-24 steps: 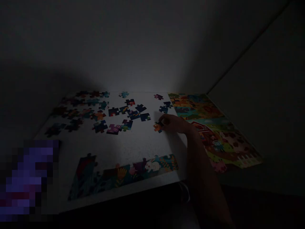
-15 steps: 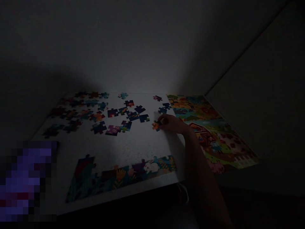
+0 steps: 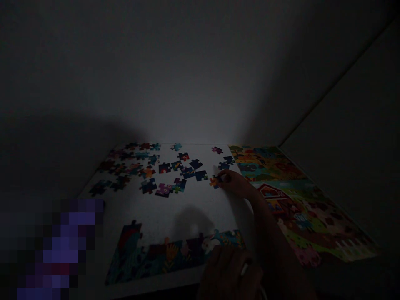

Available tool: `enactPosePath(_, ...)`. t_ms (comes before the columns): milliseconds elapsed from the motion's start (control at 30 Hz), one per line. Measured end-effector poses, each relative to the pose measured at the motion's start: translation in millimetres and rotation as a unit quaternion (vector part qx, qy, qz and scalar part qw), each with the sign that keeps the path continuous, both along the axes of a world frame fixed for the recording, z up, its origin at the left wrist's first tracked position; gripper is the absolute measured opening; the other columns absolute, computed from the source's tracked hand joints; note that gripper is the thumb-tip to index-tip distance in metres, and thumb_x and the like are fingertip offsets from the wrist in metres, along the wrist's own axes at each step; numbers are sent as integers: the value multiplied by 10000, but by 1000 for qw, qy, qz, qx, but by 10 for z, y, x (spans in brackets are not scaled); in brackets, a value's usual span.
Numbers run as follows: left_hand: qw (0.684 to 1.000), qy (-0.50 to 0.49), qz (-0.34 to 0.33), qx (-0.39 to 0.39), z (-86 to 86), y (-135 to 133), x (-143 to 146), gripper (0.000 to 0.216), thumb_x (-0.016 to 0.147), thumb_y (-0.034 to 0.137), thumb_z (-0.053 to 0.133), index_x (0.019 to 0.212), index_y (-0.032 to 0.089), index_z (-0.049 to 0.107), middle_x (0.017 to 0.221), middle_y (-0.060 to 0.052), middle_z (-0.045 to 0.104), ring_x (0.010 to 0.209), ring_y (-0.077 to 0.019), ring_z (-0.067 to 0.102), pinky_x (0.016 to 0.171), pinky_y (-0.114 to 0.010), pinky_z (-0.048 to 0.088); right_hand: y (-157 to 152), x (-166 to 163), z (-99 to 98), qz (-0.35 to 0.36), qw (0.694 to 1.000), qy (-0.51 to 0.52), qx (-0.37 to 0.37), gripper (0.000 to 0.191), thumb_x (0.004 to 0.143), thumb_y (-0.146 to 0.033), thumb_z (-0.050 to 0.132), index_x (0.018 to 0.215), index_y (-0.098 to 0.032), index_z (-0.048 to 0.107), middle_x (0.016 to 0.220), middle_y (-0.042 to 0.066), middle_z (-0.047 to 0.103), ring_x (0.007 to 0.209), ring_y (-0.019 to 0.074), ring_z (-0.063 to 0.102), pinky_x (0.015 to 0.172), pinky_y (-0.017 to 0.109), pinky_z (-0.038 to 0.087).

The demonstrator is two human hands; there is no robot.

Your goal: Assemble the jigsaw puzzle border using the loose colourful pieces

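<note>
The scene is very dark. My right hand (image 3: 235,184) reaches over a white table (image 3: 175,210), its fingertips pinched on an orange puzzle piece (image 3: 214,181) that lies on or just above the tabletop. My left hand (image 3: 229,271) shows at the bottom edge, close to the right end of an assembled strip of puzzle (image 3: 156,254) along the table's near edge; its fingers are too dim to read. Several loose pieces (image 3: 162,171) are scattered across the far half of the table, to the left of the right hand.
A colourful printed picture sheet with a red barn (image 3: 290,196) lies along the table's right side. A blurred purple patch (image 3: 59,250) covers the lower left. A plain wall rises right behind the table, and dark floor lies to the right.
The camera has tilted, so the table sits lower in view. My left hand has come into view at the bottom. My right hand stays on the orange piece.
</note>
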State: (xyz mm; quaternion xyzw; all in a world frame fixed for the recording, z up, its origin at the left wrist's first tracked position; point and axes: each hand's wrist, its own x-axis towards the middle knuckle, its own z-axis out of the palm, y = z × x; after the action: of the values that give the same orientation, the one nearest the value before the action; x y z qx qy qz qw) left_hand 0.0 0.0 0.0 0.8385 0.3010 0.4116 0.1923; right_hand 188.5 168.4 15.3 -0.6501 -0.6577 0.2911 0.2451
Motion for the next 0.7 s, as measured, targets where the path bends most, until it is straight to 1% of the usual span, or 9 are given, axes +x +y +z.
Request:
enactPosePath(67,993,13,76,86,-64,97,74,160,907,204,506,902,212,666,888,-25,689,778,-186,616,717,-335,514,-3,-18,-6,-15,1000,-12,-1,375,756,-460,667,1037,-212,668,720,-17,614,626,145,542,547,252,360)
enactPosePath(133,981,29,125,146,-108,136,104,210,923,232,464,909,205,672,919,-21,698,790,-190,623,748,-348,508,5,-41,-24,-32,999,-26,-2,394,764,-489,652,1053,-221,666,726,-14,620,627,153,556,546,258,366)
enactPosePath(233,971,44,173,158,-188,127,132,295,957,270,403,922,199,687,926,-29,705,815,-190,631,762,-347,496,31,-78,-76,-67,996,-59,2,415,772,-506,642,1092,-241,663,758,4,646,646,172,588,535,261,367)
enactPosePath(300,957,42,206,202,-250,109,165,292,945,219,410,909,186,697,908,-34,711,840,-192,638,790,-353,489,47,-103,-113,-84,993,-78,8,431,782,-531,631,1115,-258,662,769,15,662,645,183,604,524,263,361)
enactPosePath(367,949,46,218,225,-298,95,214,296,935,191,409,907,191,704,907,-26,713,834,-189,640,807,-366,489,57,-125,-136,-101,990,-94,20,454,786,-573,617,1118,-266,666,773,27,674,643,196,613,519,268,356)
enactPosePath(467,944,65,238,218,-333,81,317,356,946,186,361,866,198,708,873,-25,708,770,-185,632,763,-372,496,65,-151,-133,-127,985,-112,34,474,794,-596,597,1124,-263,669,775,42,686,659,221,622,527,283,356)
enactPosePath(567,914,68,294,272,-361,58,408,404,949,160,330,798,180,704,846,-59,711,792,-201,640,751,-368,494,78,-200,-103,-151,982,-103,42,481,803,-585,584,1137,-246,657,748,44,677,658,233,622,536,297,366)
enactPosePath(633,904,71,304,293,-387,37,419,409,952,160,328,780,182,698,856,-66,719,829,-211,649,769,-367,493,88,-290,-83,-141,986,-57,73,439,826,-558,562,1087,-219,658,789,56,682,707,232,633,581,311,411)
enactPosePath(700,915,80,281,278,-421,19,383,382,954,182,345,800,193,694,892,-53,726,854,-208,653,784,-357,495,91,-456,-76,-70,992,-5,104,347,861,-496,529,984,-201,664,854,68,689,773,224,641,658,324,455)
